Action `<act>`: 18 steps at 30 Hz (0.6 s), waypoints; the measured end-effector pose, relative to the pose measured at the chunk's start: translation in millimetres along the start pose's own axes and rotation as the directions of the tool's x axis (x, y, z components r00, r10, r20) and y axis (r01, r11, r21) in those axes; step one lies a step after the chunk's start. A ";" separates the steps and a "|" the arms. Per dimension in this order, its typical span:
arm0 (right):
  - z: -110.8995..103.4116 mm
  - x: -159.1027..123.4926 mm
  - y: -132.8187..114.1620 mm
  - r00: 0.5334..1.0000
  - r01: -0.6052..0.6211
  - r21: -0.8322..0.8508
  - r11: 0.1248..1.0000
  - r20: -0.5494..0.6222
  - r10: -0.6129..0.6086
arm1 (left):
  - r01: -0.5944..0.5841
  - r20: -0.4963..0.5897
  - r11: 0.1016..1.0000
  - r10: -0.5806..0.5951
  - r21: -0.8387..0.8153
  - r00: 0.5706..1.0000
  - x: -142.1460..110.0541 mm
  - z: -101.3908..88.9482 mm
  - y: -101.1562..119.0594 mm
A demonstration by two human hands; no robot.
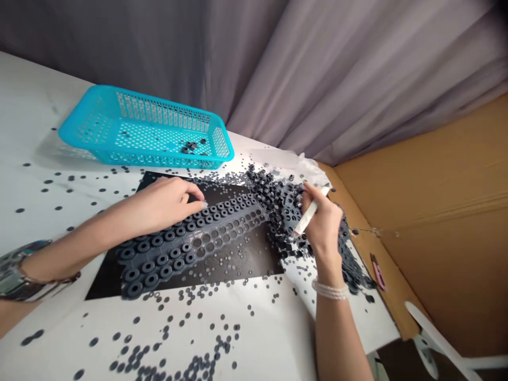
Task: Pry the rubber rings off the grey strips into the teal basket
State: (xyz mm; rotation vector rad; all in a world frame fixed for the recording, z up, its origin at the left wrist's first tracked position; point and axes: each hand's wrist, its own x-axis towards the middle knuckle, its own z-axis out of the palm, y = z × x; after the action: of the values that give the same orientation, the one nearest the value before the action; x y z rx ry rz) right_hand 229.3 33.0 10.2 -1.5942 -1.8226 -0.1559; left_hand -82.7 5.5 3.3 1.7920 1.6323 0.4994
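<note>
Head-worn cam, 1 view | above table [24, 106] | faces fwd + dn | close: L hand [170, 198], R hand [324, 219] mid-ht | curtain [317, 69] bkgd

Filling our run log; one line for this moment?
left hand: over strip, fingers bent; right hand: holding white stick beside black pile; blue basket: black pieces inside

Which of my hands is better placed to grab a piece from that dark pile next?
Probably your right hand: it is at the dark pile, though it holds a white stick-like tool. Your left hand is farther off, over the ringed sheet.
</note>
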 end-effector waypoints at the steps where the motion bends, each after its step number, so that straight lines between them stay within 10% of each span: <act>1: -0.2 2.8 8.5 0.997 0.005 -0.035 0.999 0.073 -0.003 | -0.015 -0.006 0.997 0.016 0.077 1.000 0.9 1.0 -4.7; 10: 0.7 -5.8 -4.0 0.989 -0.081 0.209 0.975 -0.101 0.104 | -0.041 0.031 0.975 0.035 0.218 0.999 2.9 10.3 -14.0; 18: 8.5 -15.0 -22.5 0.992 -0.121 0.320 0.940 0.019 0.121 | -0.047 0.028 0.944 0.040 0.325 0.999 4.1 -9.0 0.2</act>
State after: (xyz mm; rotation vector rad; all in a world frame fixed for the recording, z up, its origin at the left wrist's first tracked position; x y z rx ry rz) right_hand 205.3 19.7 3.1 -1.4657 -1.6447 0.1887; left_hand -88.0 11.3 9.3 2.0677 1.7427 0.2361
